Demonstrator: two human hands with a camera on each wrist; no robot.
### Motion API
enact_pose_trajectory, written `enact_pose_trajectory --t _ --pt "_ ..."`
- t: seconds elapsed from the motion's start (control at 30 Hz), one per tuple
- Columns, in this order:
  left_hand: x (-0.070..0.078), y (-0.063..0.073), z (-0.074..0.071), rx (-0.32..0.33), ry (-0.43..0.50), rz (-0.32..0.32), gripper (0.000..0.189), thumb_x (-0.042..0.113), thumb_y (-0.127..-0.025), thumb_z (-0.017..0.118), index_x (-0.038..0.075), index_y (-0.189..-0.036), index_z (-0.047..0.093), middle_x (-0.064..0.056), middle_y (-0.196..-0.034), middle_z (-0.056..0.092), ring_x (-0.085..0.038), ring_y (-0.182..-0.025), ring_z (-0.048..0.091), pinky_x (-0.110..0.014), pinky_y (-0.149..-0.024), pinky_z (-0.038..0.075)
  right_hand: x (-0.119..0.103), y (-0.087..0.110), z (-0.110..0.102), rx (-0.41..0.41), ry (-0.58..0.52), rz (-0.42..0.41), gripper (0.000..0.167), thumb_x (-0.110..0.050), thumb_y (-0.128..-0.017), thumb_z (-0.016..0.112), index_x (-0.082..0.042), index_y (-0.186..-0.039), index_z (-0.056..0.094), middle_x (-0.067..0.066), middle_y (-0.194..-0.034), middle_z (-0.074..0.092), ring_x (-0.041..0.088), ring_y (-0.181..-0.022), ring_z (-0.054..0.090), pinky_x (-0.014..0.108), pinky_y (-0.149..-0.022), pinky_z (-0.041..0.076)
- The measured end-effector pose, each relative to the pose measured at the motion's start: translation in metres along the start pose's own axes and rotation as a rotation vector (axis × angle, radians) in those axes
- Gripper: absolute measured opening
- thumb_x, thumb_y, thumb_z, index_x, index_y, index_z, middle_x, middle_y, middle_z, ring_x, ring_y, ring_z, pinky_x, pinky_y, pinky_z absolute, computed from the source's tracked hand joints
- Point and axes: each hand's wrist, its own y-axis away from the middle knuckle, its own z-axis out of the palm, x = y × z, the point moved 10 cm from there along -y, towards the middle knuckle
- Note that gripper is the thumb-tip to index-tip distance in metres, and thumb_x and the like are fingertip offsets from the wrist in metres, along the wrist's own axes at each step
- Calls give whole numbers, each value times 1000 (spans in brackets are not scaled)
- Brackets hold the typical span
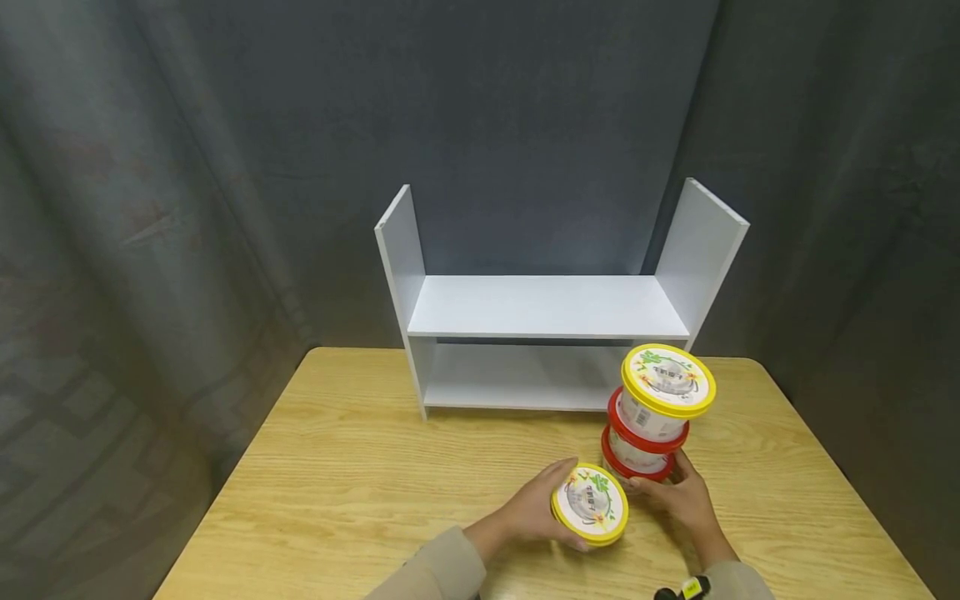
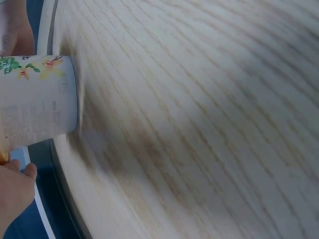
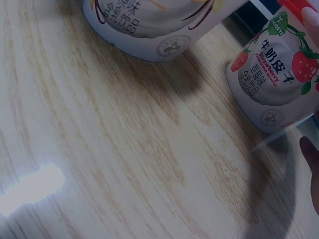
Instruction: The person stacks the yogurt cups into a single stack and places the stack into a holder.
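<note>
My left hand (image 1: 534, 507) grips a yellow-lidded tub (image 1: 591, 503) from its left side, thumb and fingers around the lid. Its white wall with a printed flower shows in the left wrist view, the base close to the tabletop. Just right of it stands a stack: two red-lidded tubs (image 1: 636, 454) with another yellow-lidded tub (image 1: 669, 379) on top. My right hand (image 1: 684, 502) holds the lowest tub of the stack, thumb in front and fingers at the right side. Strawberries are printed on the lowest tub (image 3: 274, 69) in the right wrist view.
A white two-tier shelf (image 1: 547, 307) with tall side panels stands at the back of the wooden table (image 1: 360, 483). The stack overlaps its right front corner in the head view. Dark grey curtains (image 1: 525, 133) hang behind and on both sides.
</note>
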Motion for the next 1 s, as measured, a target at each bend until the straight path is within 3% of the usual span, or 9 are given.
enact_pose_trajectory --t 0.17,0.53,0.83,1.0 --pt "-2 1 -1 21 22 -4 105 36 -51 81 18 -137 23 2 -137 26 -20 -122 28 -36 -97 28 0 1 1 -7 -32 0 78 -10 -69 72 -19 -133 29 -3 -114 41 1 -98 40 11 -77 39" --pt "-2 4 -8 95 66 9 105 33 -49 83 18 -136 27 2 -136 29 -18 -122 29 -37 -98 26 -5 1 0 -13 60 1 83 -16 -70 72 -11 -136 22 11 -125 35 0 -98 37 8 -77 36" --pt "12 8 -23 129 46 39 103 32 -49 83 16 -135 29 -2 -135 31 -19 -121 30 -37 -98 26 -8 3 0 -6 28 -26 80 -11 -69 72 -11 -134 24 -1 -116 40 -3 -95 41 10 -76 39" --pt "20 9 -33 130 55 35 102 33 -50 82 18 -136 28 -2 -136 30 -19 -121 30 -41 -97 27 -9 2 1 -15 78 -39 80 -15 -70 72 -11 -133 24 11 -122 39 -2 -95 40 9 -75 38"
